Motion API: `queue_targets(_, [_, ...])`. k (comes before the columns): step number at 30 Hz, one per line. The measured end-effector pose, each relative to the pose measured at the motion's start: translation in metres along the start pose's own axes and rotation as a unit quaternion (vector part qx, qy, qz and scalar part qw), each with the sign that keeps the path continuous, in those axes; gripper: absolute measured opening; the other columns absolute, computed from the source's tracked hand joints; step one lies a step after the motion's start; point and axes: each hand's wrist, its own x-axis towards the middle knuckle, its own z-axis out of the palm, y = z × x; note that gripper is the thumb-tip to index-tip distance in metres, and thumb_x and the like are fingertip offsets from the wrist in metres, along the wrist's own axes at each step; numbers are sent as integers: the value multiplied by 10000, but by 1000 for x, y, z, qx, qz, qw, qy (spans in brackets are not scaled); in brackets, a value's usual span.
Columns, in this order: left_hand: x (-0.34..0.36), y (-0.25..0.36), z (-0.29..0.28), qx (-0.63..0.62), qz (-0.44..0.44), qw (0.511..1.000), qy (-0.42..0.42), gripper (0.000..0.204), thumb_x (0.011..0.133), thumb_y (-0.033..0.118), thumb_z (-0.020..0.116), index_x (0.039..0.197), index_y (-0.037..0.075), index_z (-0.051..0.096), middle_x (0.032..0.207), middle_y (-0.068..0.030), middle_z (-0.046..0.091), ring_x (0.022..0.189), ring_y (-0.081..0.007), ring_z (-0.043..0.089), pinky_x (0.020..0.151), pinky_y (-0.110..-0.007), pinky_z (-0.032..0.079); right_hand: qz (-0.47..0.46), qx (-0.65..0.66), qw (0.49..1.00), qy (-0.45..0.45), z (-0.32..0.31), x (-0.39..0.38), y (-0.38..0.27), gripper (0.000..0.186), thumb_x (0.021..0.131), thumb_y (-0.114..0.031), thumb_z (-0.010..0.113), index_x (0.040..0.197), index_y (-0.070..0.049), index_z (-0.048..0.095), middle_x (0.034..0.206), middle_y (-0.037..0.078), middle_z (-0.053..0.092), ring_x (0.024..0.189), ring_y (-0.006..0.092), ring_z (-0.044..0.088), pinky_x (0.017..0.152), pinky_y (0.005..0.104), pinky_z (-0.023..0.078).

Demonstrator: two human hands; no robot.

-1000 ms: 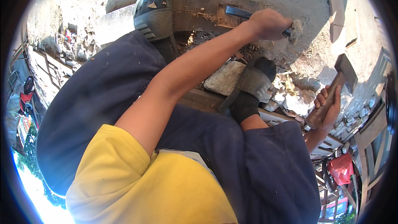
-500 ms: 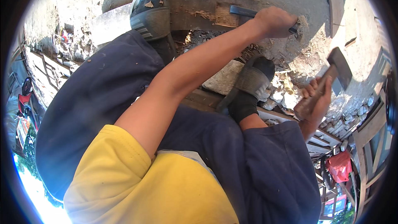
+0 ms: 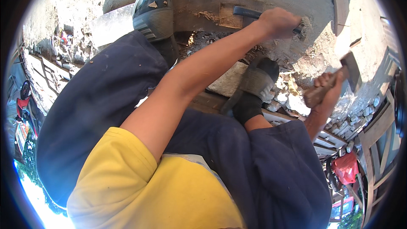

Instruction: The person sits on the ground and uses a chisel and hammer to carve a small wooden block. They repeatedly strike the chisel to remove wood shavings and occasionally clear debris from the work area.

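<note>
My left hand (image 3: pixel 276 22) is closed around a chisel, reached across to the upper right. The dark, flat blade of the chisel (image 3: pixel 246 12) points left over a shallow rectangular notch in a wooden plank (image 3: pixel 190 6); whether its edge touches the wood I cannot tell. Past my fist, the chisel's other end shows. Lower on the right, my right hand (image 3: pixel 331 92) grips the wooden handle of a hammer (image 3: pixel 351 71), slightly blurred. The hammer's dark metal head is apart from the chisel. Curled wood shavings (image 3: pixel 208 15) lie by the notch.
My left sandalled foot (image 3: pixel 153 15) rests on the plank; my other sandalled foot (image 3: pixel 257 80) is beside a stone block (image 3: pixel 229 80). Broken rubble (image 3: pixel 292 99) lies below the hammer. Boards (image 3: pixel 340 6) lie at the upper right, and a red bag (image 3: pixel 345 167) hangs lower right.
The hammer and my right hand have shifted slightly to the right, with the hammer's head a little lower. My left hand and the chisel have moved slightly left.
</note>
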Motion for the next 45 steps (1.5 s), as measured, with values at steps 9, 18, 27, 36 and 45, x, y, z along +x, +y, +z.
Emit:
queue_targets(9, [-3,-9,2,25,-16,999,-12,261,768,297,591,910,79,576,775,-142,639,759,-348,622,676,-455,500,157,-32,982,-102,-20,3,-8,348,930,-370,488,942,-25,449,669,16,439,481,74,433,393,216,396])
queue_targets(18, [4,-4,7,16,-11,1000,-17,258,762,296,602,915,89,580,773,-153,638,762,-355,620,678,-457,497,223,-64,961,-148,8,-8,31,349,919,-380,506,901,-34,460,621,1,435,456,80,432,413,220,399])
queue_targets(27, [2,-13,5,40,-24,999,1,239,758,290,603,904,101,591,762,-158,634,752,-359,617,670,-458,496,101,27,993,-55,-46,29,-23,322,922,-353,510,900,-40,443,651,11,423,476,75,423,420,211,395])
queue_targets(36, [3,-13,12,45,-6,999,9,224,746,272,607,872,87,591,765,-156,634,743,-352,618,659,-460,494,228,-72,962,-135,-4,-2,12,356,923,-381,492,910,-26,470,632,14,449,446,65,420,376,198,381])
queue_targets(45, [2,-9,12,63,0,998,24,222,727,233,609,876,69,592,762,-168,639,747,-358,632,652,-464,510,22,51,998,-18,-42,55,-9,323,943,-352,452,860,-41,425,652,10,440,527,102,466,437,221,404])
